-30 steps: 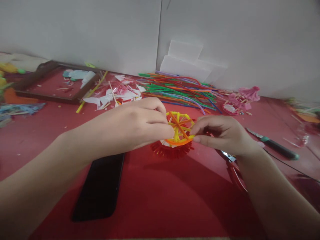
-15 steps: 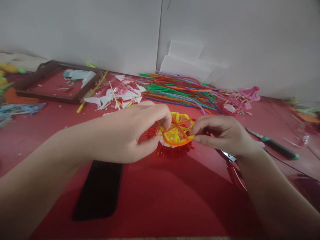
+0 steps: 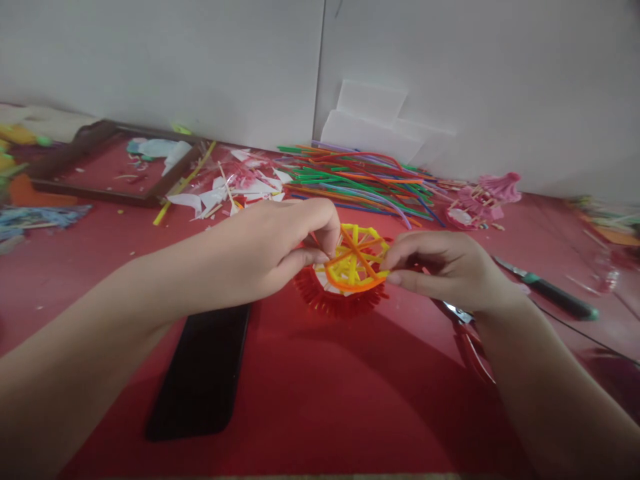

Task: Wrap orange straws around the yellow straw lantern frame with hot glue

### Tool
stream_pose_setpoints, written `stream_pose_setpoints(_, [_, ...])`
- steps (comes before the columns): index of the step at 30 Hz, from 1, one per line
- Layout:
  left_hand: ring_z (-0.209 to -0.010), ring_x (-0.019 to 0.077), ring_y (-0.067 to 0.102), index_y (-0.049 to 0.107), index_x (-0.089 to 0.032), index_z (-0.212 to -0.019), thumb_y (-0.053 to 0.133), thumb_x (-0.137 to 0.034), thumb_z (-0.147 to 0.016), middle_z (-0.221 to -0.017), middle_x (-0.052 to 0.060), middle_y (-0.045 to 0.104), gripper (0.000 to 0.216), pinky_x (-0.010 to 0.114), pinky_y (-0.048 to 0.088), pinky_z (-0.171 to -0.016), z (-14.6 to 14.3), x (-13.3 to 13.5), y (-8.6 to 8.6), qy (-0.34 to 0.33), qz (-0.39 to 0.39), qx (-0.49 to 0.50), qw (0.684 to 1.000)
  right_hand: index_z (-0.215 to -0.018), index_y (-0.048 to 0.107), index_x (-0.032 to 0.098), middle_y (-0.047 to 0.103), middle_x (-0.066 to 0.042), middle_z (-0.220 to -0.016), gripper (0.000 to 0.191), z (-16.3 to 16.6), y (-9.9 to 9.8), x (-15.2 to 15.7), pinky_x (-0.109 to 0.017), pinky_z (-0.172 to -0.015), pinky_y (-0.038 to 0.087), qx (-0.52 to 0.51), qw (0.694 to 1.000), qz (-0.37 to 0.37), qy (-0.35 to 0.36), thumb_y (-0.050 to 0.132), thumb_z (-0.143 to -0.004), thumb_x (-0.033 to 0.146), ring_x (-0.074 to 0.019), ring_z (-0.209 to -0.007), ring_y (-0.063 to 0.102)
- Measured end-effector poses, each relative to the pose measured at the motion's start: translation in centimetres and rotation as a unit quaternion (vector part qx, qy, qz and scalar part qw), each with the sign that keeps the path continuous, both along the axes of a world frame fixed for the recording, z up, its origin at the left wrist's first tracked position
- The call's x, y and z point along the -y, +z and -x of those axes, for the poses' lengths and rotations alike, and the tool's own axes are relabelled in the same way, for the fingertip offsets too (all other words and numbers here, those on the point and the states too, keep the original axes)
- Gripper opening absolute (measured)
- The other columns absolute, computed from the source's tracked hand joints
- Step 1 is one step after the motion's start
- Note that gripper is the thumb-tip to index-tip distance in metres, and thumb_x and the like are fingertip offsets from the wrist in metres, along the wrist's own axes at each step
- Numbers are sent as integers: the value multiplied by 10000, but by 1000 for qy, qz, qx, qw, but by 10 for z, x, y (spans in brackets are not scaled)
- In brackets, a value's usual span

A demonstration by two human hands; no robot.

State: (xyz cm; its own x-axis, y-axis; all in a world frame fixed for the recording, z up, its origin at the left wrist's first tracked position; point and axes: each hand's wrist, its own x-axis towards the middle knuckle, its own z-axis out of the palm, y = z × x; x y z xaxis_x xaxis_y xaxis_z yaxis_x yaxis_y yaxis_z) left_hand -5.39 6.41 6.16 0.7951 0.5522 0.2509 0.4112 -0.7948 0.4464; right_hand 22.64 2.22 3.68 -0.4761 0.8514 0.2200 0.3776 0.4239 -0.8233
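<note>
A round wheel-like frame of yellow and orange pipe cleaners [image 3: 354,260] is between my hands over the red table. Below it lies a fringed red ring [image 3: 340,303] with a white middle that shows in part. My left hand [image 3: 295,243] is closed at the frame's left side, thumb and fingers pinching its edge. On the right side, my right hand [image 3: 440,263] pinches the yellow and orange rim between thumb and forefinger. The inner fingers of both hands are partly hidden.
Loose coloured pipe cleaners [image 3: 360,180] lie along the wall. A black phone [image 3: 200,373] is at front left. Red-handled pliers [image 3: 470,337] and a craft knife [image 3: 560,293] lie at right. Paper scraps [image 3: 215,200], a brown frame [image 3: 95,190] and a pink model [image 3: 485,200] stand further back.
My left hand has shifted slightly up, its thumb rising from the lower left of the frame to nearer the fingers. The right hand and the pipe-cleaner frame hold nearly still.
</note>
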Motion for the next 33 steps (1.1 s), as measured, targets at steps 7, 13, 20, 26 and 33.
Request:
stream_pose_setpoints(7, [-780,137,666,519,-244,-951,492,-140,-924,-913,-17,696,111,255,443,-616,0,-2,-1,6,-13,3,1000,-850,737,205,718,-11,-758,89,0,0,0,-227,-593,513,5,1000,-4,-3,753,-830,290,-111,-648,630])
stream_pose_setpoints(13, [-769,129,647,498,-232,-913,489,-111,-894,-902,-20,682,123,243,435,-613,-1,-2,-2,9,-11,6,1000,-858,739,205,727,-16,-770,86,0,0,1,-232,-598,521,8,1000,-1,-6,748,-835,288,-116,-652,639])
stream_pose_setpoints(20, [-812,130,628,415,-220,-811,462,-79,-887,-910,-2,663,167,239,445,-657,-3,-3,-3,-6,11,22,1000,-848,734,198,727,-12,-762,77,1,2,1,-214,-586,520,6,1000,-9,-6,752,-827,269,-105,-643,637])
stream_pose_setpoints(26, [-774,137,613,514,-240,-931,467,-84,-897,-879,-7,642,165,253,451,-645,-1,-4,-1,-24,-19,-1,1000,-857,738,205,726,-19,-767,88,1,1,1,-234,-583,531,3,1000,4,-9,752,-828,288,-119,-646,641])
stream_pose_setpoints(33, [-1043,189,601,611,-267,-1047,466,-136,-967,-1153,41,608,211,332,492,-891,-3,5,6,-63,-31,11,997,-854,743,210,728,-20,-778,72,2,2,1,-241,-603,546,0,1000,7,-2,745,-832,279,-122,-665,647])
